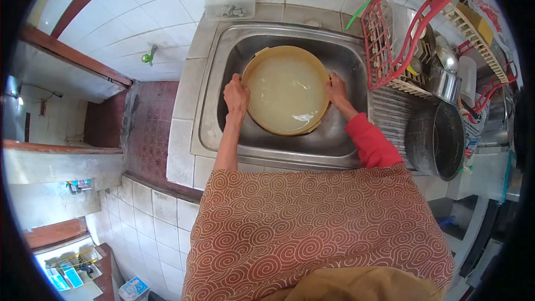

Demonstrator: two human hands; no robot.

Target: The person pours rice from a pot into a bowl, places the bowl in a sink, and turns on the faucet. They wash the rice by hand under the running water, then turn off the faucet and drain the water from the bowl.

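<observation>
A round yellow basin (287, 92) filled with cloudy, pale liquid is in the metal sink (231, 56). My left hand (237, 96) is closed on the basin's left rim. On the opposite side, my right hand (337, 92) grips the right rim, with a red sleeve behind the wrist. The liquid's surface shows bright reflections; whatever lies beneath it cannot be made out.
A red dish rack (384, 50) with metal ware stands at the right, above a large dark pot (434, 139). A clear plastic container (230, 3) sits behind the sink's left corner. A green tap (149, 56) juts from the left wall.
</observation>
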